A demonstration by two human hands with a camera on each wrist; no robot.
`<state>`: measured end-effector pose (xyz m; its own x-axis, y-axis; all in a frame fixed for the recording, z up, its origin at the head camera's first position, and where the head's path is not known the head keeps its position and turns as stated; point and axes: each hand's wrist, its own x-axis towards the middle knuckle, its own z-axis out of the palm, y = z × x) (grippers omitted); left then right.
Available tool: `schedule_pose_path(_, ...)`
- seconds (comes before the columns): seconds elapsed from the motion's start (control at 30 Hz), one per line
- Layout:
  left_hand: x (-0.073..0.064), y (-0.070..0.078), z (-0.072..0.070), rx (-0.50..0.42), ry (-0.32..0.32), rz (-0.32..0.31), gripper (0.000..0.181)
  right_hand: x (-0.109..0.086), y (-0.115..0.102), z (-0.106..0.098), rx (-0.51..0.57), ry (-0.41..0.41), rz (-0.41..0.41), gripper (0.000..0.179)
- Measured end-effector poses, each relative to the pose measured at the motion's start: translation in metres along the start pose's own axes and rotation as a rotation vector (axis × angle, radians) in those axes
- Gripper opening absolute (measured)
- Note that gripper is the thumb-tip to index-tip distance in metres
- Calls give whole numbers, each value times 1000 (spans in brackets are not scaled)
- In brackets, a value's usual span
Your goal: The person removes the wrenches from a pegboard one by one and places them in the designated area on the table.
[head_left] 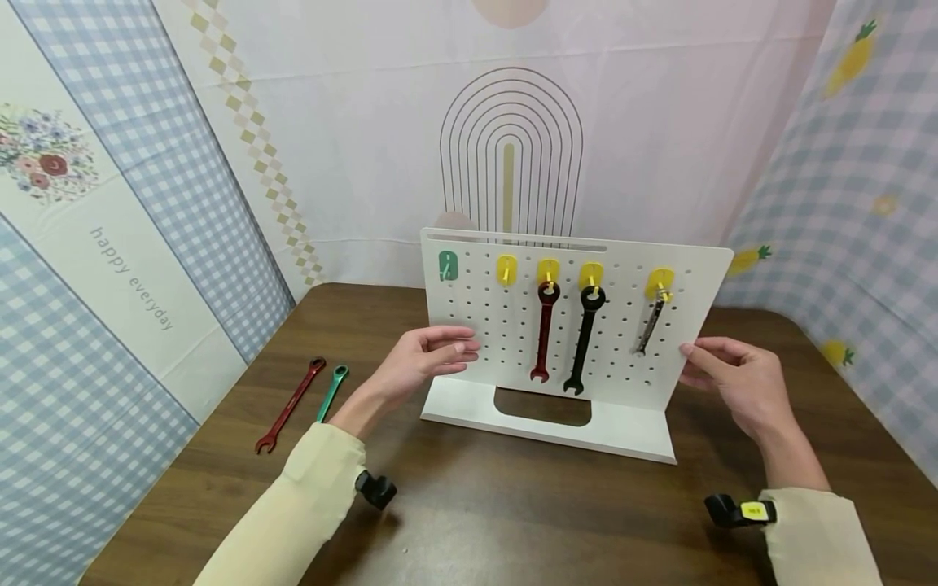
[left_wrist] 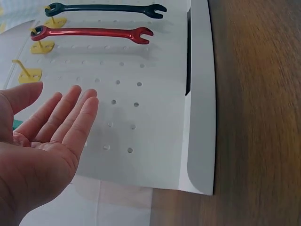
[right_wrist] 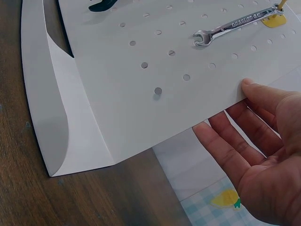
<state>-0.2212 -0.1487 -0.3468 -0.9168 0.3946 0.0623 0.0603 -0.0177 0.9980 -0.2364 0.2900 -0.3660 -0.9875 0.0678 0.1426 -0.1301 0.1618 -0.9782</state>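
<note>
A white pegboard (head_left: 506, 350) stands on the table, tilted back on its flat foot. My right hand (head_left: 747, 387) pinches its right edge, thumb on the front face and fingers reaching behind. Near the left edge, my left hand (head_left: 414, 362) holds nothing; its fingers are extended in front of the board, and contact is unclear. From yellow hooks hang a red wrench (head_left: 544, 334), a black wrench (head_left: 584, 342) and a small silver wrench (right_wrist: 235, 26). One yellow hook (head_left: 506, 270) and a green hook (head_left: 449, 266) at the upper left bear nothing.
Another red wrench (head_left: 291, 404) and a green wrench (head_left: 333, 391), partly hidden by my left arm, lie on the brown wooden table (head_left: 513, 513) at left. Patterned cloths (head_left: 352, 122) hang behind and beside the table.
</note>
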Motion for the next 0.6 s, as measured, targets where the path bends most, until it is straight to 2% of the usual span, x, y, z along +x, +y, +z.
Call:
schedule_pose_path(0.3,3,1,6,-7,-25,9,41,0,2,-1,47,-11,-8,31)
schedule_pose_path(0.6,8,0,14,-22,-32,7,40,2,3,0,-36,15,7,37)
